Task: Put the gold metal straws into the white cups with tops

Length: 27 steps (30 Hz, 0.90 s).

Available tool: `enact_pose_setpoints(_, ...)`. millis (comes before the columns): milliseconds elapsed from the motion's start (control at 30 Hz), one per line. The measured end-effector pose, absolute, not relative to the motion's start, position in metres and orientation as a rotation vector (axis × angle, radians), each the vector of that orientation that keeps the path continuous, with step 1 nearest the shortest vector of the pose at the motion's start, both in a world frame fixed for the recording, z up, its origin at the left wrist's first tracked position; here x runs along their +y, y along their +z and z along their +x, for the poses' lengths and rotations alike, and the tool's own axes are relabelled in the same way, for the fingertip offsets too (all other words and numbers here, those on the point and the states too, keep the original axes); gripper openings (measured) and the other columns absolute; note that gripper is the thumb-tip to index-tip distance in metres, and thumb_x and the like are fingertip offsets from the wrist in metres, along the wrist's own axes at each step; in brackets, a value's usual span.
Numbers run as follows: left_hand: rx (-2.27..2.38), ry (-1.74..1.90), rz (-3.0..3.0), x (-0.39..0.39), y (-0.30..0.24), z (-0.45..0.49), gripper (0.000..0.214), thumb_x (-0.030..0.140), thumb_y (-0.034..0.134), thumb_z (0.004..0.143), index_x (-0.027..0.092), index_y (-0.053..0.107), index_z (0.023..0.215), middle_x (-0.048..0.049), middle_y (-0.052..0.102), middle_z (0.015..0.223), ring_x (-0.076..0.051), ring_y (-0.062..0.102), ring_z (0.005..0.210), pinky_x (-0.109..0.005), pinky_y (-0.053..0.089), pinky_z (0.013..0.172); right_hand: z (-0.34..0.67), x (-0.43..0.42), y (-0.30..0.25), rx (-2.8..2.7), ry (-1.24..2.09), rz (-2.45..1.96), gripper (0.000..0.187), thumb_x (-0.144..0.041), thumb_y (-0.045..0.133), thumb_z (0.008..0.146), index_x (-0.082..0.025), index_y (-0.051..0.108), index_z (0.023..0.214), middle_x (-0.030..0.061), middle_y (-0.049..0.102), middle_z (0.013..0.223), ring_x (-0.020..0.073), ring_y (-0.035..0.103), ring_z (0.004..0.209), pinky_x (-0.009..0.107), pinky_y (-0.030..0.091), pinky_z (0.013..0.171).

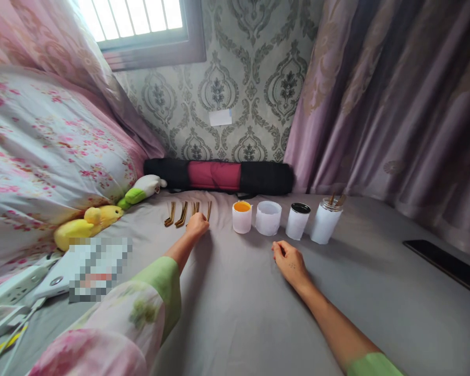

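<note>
We've got our L hand point(198, 223) down at the bent sticks point(196, 207), fingers bunched right by the third group; can't tell if they're pinching any, b/c the back of the hand hides the tips. Our R hand point(291, 262) hangs low, fingers curled in w/ the tips drawn tog., nothing seen in them.

How far along: prob. not very, judging by how things lie. Done: a few sticks stand up in the jar point(325, 224), beyond the R fingers and to their right. Left: the rest lie on the sheet point(227, 292) around the L fingers, i.e. two bundles to the left, one partly covered by the hand, and a thin one just to the right. Exact count's too small to tell.

No sticks show above the other three rims: the orange-lined tub point(242, 223), btwn our two hands; the wide tub point(268, 223), just beyond the R fingers; the can point(296, 226), beyond & slightly right of them, dark inside. What's deeper down in these, we can't say for sure.
</note>
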<state>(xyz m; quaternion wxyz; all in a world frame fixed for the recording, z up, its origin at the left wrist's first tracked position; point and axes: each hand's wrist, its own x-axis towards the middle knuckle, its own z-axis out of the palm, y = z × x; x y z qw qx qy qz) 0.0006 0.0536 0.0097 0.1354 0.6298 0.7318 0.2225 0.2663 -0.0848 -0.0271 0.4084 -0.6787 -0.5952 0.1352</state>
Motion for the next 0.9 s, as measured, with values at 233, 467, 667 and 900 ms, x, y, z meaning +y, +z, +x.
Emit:
enact_pose_setpoints(233, 2.152, 0.557, 1.961, 0.056, 0.015, -0.006, 0.021, 0.018, 0.053, 0.065, 0.014, 0.062, 0.084, -0.0129, 0.062, 0.096, -0.021, 0.055, 0.090, -0.024, 0.039, 0.071, 0.266, -0.085, -0.027, -1.502, 0.336, -1.701, 0.033, -0.041, 0.034, 0.080, -0.020, 0.058, 0.070, 0.0021, 0.061, 0.059, 0.0138, 0.053, 0.053, 0.022, 0.034, 0.050)
enact_pose_setpoints(467, 2.137, 0.496, 2.054, 0.059, 0.013, -0.005, 0.023, 0.016, 0.051, 0.066, 0.012, 0.061, 0.086, -0.0148, 0.060, 0.098, -0.022, 0.054, 0.092, -0.025, 0.038, 0.075, 0.266, -0.086, -0.025, -1.507, 0.354, -1.701, 0.035, -0.041, 0.033, 0.080, -0.019, 0.058, 0.071, 0.0034, 0.062, 0.062, 0.0140, 0.054, 0.055, 0.022, 0.034, 0.051)
enact_pose_setpoints(667, 2.138, 0.455, 2.080, 0.061, 0.010, -0.002, 0.023, 0.015, 0.050, 0.066, 0.011, 0.061, 0.086, -0.0151, 0.061, 0.097, -0.022, 0.055, 0.092, -0.025, 0.040, 0.074, 0.265, -0.087, -0.023, -1.507, 0.349, -1.709, 0.035, -0.041, 0.033, 0.079, -0.019, 0.059, 0.071, 0.0039, 0.062, 0.062, 0.0137, 0.053, 0.053, 0.022, 0.033, 0.050)
enact_pose_setpoints(900, 2.161, 0.391, 2.059, 0.063, 0.004, 0.002, 0.021, 0.013, 0.051, 0.064, 0.013, 0.063, 0.081, -0.0131, 0.063, 0.091, -0.021, 0.057, 0.089, -0.024, 0.042, 0.073, 0.265, -0.086, -0.024, -1.496, 0.373, -1.717, 0.034, -0.041, 0.033, 0.080, -0.019, 0.057, 0.071, 0.0030, 0.061, 0.062, 0.0132, 0.052, 0.053, 0.022, 0.033, 0.052)
